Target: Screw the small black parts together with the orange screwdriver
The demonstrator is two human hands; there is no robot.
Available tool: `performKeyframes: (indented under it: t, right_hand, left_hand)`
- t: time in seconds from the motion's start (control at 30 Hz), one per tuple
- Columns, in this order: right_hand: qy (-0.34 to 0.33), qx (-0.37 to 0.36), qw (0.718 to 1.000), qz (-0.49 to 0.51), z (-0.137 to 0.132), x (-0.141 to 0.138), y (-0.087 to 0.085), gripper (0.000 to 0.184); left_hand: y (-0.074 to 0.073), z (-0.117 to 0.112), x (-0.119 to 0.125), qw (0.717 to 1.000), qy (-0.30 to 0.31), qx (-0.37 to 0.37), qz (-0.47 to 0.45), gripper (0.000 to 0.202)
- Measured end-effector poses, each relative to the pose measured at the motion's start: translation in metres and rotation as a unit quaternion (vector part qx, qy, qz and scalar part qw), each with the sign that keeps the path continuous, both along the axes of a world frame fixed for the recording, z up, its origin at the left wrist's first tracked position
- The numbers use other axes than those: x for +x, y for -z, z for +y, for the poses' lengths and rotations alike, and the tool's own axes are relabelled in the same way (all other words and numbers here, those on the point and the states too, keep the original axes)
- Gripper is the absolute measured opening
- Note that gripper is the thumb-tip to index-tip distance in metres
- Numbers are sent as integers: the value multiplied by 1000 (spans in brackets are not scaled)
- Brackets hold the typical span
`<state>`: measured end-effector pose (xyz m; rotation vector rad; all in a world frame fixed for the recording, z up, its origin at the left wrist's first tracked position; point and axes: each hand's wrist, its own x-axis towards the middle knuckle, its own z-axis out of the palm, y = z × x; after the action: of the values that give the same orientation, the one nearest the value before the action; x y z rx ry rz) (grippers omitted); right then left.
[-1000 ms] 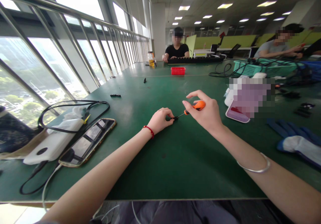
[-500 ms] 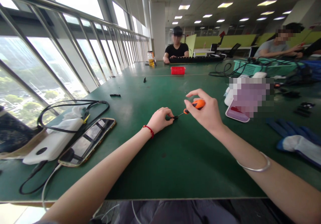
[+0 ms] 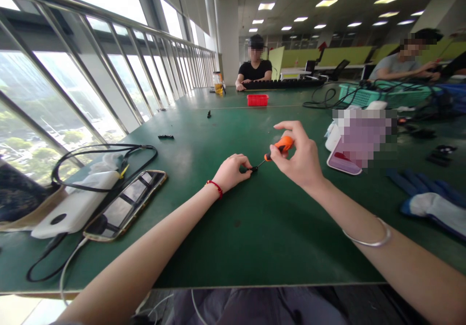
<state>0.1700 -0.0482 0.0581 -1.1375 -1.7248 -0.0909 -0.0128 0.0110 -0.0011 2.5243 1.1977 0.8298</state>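
My left hand (image 3: 233, 173), with a red bracelet at the wrist, pinches a small black part (image 3: 254, 169) on the green table (image 3: 233, 247). What kind of part it is cannot be made out. My right hand (image 3: 300, 157) grips an orange and black screwdriver (image 3: 284, 144) by its handle, between thumb and fingers, with the index finger raised off it. The screwdriver is tilted, and its thin shaft runs down and left to the black part at my left fingertips.
Left lie a phone (image 3: 125, 206), a white power bank (image 3: 74, 208) and looped cables. Small black pieces (image 3: 166, 137) and a red tray (image 3: 257, 100) are farther off. A purple-screened phone (image 3: 349, 155), blue gloves (image 3: 433, 203) and a green basket (image 3: 386, 96) stand right. Two people sit beyond.
The screwdriver handle has tipped up more steeply in my right hand, and the index finger has lifted slightly. My left hand still pinches the black part in nearly the same place.
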Motion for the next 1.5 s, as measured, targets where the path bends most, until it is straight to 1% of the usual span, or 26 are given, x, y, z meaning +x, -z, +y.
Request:
performKeyframes:
  t: [0.07,0.1,0.2,0.27,0.33,0.4,0.47,0.5,0.6,0.67,0.73,0.8,0.87,0.9,0.97,1.03,1.07,1.1,1.13,1.2,1.23,1.3,1.37,1.43,1.5]
  right_hand:
    - [5,15,1000,-3,1,0,0,42]
    - [17,11,1000,-5,1,0,-1,43]
    - [58,-27,998,-3,-1,-1,-2,31]
    - [47,-38,998,1,-2,-2,-2,24]
    - [19,-23,1000,2,-1,-1,-1,20]
    - [0,6,1000,-3,0,0,1,30]
    - [4,22,1000,-10,1,1,2,39]
    - [16,19,1000,-13,2,1,2,40]
    - [57,-20,998,-7,0,-1,0,29]
    - [42,-42,998,3,-2,-2,-2,23]
    - [16,-39,999,7,-3,-3,-2,22]
    - [12,-14,1000,3,-3,-2,-2,32]
    - [33,8,999,0,-2,-1,-2,43]
    - [45,9,999,-1,-2,-1,-1,42]
    - [54,-14,998,4,-1,0,-1,31]
    - [35,-41,999,8,-1,-1,-1,24]
    - [21,-43,999,9,-2,-1,-1,22]
    - [8,-36,999,9,-2,-1,-1,23]
    - [1,-24,1000,9,-2,-1,-1,27]
    - [4,-2,1000,11,-1,-1,0,38]
    - [13,-2,1000,12,-1,-1,-1,40]
    - [36,-20,999,11,-1,-1,-1,34]
    - [42,-42,998,11,-1,-1,-1,29]
    - [24,-43,999,13,-1,-1,-1,26]
    - [3,-17,1000,16,0,0,1,31]
  left_hand:
    - [1,0,0,1000,-1,0,-2,5]
    - [1,0,0,1000,-1,0,-2,5]
    - [1,1,0,1000,1,1,-1,5]
    - [1,1,0,1000,2,2,-1,5]
    - [1,1,0,1000,2,1,-3,5]
    - [1,1,0,1000,2,1,-4,5]
    - [1,0,0,1000,0,0,-4,5]
    - [1,0,0,1000,-1,1,-3,5]
    - [1,0,0,1000,-3,1,-2,5]
    - [0,0,0,1000,-3,0,0,5]
    - [0,0,0,1000,-3,-1,1,4]
    - [0,1,0,1000,0,0,0,4]
    - [1,1,-1,1000,3,-1,-1,3]
    - [1,2,-1,1000,5,-1,-2,3]
    - [2,3,-1,1000,6,-1,-2,3]
    - [2,3,-1,1000,8,-1,-4,3]
    - [2,3,-1,1000,9,-1,-5,3]
    - [1,3,-1,1000,11,-2,-6,3]
    - [1,2,-1,1000,12,-3,-6,3]
    - [1,2,-1,1000,11,-5,-7,3]
    - [0,2,-1,1000,9,-6,-7,3]
    - [0,1,-1,1000,7,-7,-5,3]
    - [0,2,-1,1000,9,-7,-3,2]
    - [0,2,-2,1000,10,-6,-3,2]
    - [0,1,-2,1000,10,-7,-4,2]
